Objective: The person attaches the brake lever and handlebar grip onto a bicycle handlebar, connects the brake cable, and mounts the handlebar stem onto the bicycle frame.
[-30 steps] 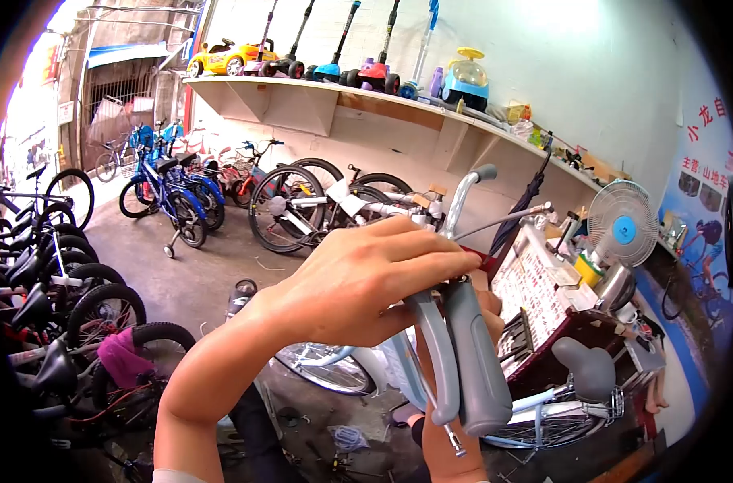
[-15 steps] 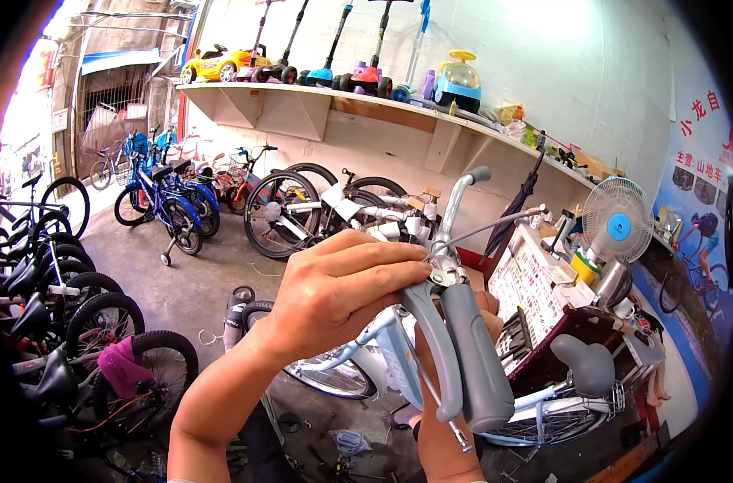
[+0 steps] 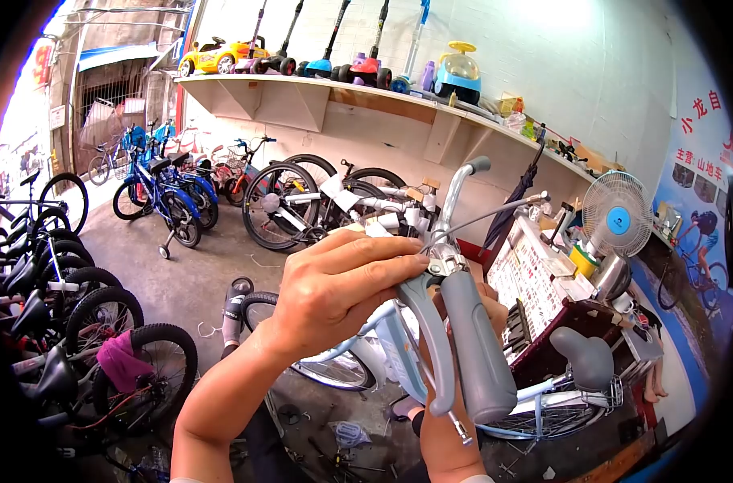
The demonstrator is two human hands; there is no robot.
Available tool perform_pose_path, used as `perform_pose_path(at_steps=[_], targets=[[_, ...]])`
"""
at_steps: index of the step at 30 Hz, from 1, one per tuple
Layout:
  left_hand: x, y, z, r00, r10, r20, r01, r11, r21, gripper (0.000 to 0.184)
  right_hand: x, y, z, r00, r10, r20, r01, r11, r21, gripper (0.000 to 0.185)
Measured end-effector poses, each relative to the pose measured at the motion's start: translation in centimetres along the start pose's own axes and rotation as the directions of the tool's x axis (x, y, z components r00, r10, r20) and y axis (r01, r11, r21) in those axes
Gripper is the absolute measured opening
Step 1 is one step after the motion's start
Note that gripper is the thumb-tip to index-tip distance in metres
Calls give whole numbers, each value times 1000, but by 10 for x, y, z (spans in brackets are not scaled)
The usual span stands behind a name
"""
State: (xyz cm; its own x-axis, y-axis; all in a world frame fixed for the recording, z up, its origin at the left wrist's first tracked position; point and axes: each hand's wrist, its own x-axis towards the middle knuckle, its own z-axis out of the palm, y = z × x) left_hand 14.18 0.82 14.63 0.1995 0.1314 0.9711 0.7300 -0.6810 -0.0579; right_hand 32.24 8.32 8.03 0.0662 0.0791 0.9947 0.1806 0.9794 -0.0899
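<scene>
My left hand (image 3: 334,282) reaches in from the left, its fingers pressed together over the clamp end of a grey brake lever (image 3: 432,346). The lever is mounted on a chrome handlebar (image 3: 457,197), beside a grey rubber grip (image 3: 479,354). My right hand (image 3: 492,310) is behind the grip; its curled fingers are mostly hidden, so what they hold is unclear. A grey cable (image 3: 495,211) with a metal end runs up to the right from the lever clamp. A thin rod or cable with a metal tip (image 3: 461,431) hangs below the lever.
The handlebar's pale blue bicycle (image 3: 391,342) stands below, with a grey saddle (image 3: 584,360) at right. Bicycles line the left side and back wall. A shelf (image 3: 302,86) holds scooters and toy cars. A fan (image 3: 618,217) stands by a cabinet (image 3: 536,278). Small parts lie on the floor.
The view has shifted slightly. Both hands stay at the brake lever and grip, with the left fingertips resting on the clamp as before.
</scene>
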Motion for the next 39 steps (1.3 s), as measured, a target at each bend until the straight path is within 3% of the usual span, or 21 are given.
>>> perform_pose_path(at_steps=[13, 15, 18, 20, 23, 26, 28, 29, 30, 31, 32, 33, 34, 36, 37, 38, 39], targets=[[7, 3, -6, 999, 5, 50, -6, 1000, 25, 39, 12, -17, 12, 982, 166, 92, -156, 982, -105, 30], [7, 2, -5, 999, 18, 47, -20, 999, 38, 38, 7, -8, 12, 995, 96, 35, -87, 977, -196, 38], [7, 0, -4, 998, 53, 41, -56, 996, 69, 37, 7, -5, 14, 1000, 10, 18, -8, 992, -123, 42], [8, -3, -4, 996, 74, 39, -78, 993, 87, 36, 8, -15, 19, 993, 115, 19, -114, 993, -41, 24], [10, -4, -5, 991, 124, 46, -129, 984, 121, 35, 10, -19, 14, 988, 153, 37, -152, 988, -12, 25], [8, -1, -6, 994, 98, 46, -101, 991, 88, 34, 11, -21, 4, 978, 184, 98, -188, 982, 36, 27], [5, 0, -4, 997, 68, 36, -71, 992, 101, 34, 16, -24, -6, 941, 278, 194, -299, 950, 90, 28], [-6, 0, -1, 1000, -17, -2, 17, 996, 84, 41, 14, -26, -7, 911, 334, 240, -366, 925, 102, 29], [-13, 7, 6, 983, -150, -106, 146, 988, -47, 47, 14, -25, -7, 881, 388, 270, -426, 899, 99, 30], [-31, 12, 13, 928, -323, -184, 311, 946, -91, 41, 6, -24, 3, 899, 391, 195, -413, 907, 86, 32], [-49, 22, 32, 734, -599, -320, 373, 749, -547, 23, -2, -21, 17, 915, 386, 116, -396, 915, 75, 34], [-69, 29, 39, 553, -776, -305, 534, 610, -585, 15, -7, -15, 28, 927, 372, 38, -374, 925, 70, 36], [-91, 32, 56, 430, -868, -249, 533, 466, -706, 15, -5, -13, 31, 952, 301, -53, -298, 953, 57, 37], [-132, 39, 88, 159, -966, 203, 383, -129, -915, 15, 5, -16, 34, 969, 89, -233, -96, 995, -22, 38], [-143, 39, 101, 82, -904, 420, 274, -385, -881, 15, 5, -15, 35, 965, 95, -244, -105, 994, -26, 38], [-146, 36, 115, 64, -843, 534, 218, -511, -832, 15, 4, -15, 36, 963, 105, -249, -114, 993, -20, 38], [-148, 33, 124, 61, -819, 570, 197, -550, -811, 15, 5, -15, 36, 963, 109, -247, -114, 993, -5, 37]])
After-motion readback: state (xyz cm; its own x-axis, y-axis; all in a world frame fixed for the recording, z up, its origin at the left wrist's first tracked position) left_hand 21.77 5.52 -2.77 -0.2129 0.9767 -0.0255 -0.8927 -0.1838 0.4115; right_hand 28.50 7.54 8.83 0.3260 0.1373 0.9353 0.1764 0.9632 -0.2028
